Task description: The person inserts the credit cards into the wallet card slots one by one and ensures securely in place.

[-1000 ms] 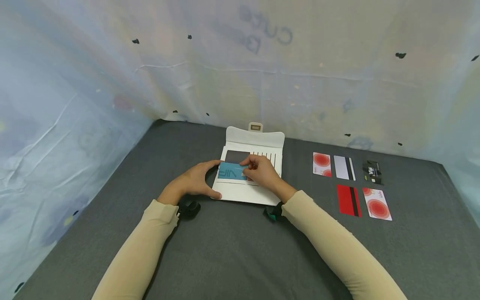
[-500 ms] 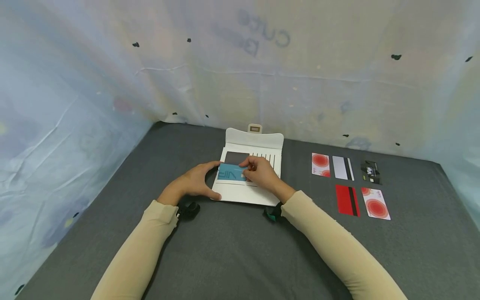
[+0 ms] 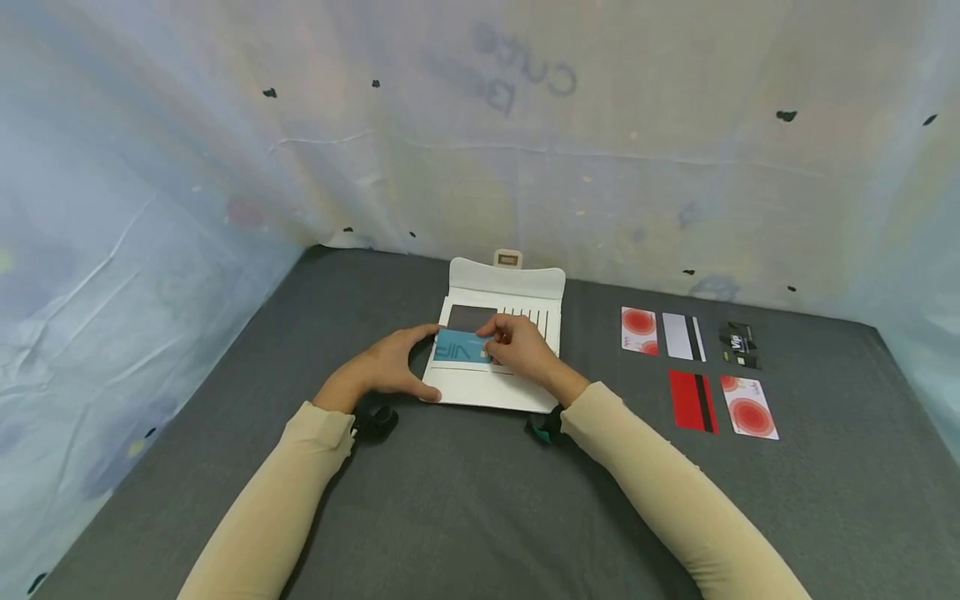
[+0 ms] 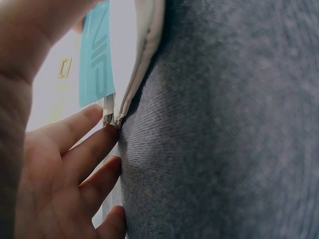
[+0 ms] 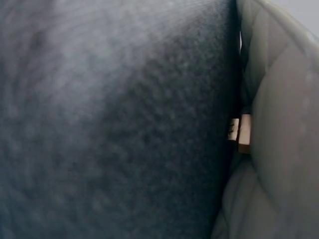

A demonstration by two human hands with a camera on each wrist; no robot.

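An open white wallet (image 3: 491, 387) lies flat on the grey cloth, flap pointing away from me. My right hand (image 3: 521, 350) pinches a teal VIP card (image 3: 459, 346) at its right end, holding it across the wallet's left card slots. My left hand (image 3: 386, 365) braces the wallet's left edge, with fingers by the card's left end and thumb at the near corner. In the left wrist view, straight fingers (image 4: 82, 144) touch the wallet's edge (image 4: 144, 55) beneath the teal card (image 4: 94, 59). The right wrist view shows only cloth and the wallet's quilted outside (image 5: 279, 114) with its clasp (image 5: 240, 132).
To the right of the wallet several cards lie in two rows: a red-circle card (image 3: 639, 330), a white striped card (image 3: 682, 336), a black VIP card (image 3: 738, 344), a red striped card (image 3: 692, 401) and another red-circle card (image 3: 748, 406). Pale sheeting walls the back and left.
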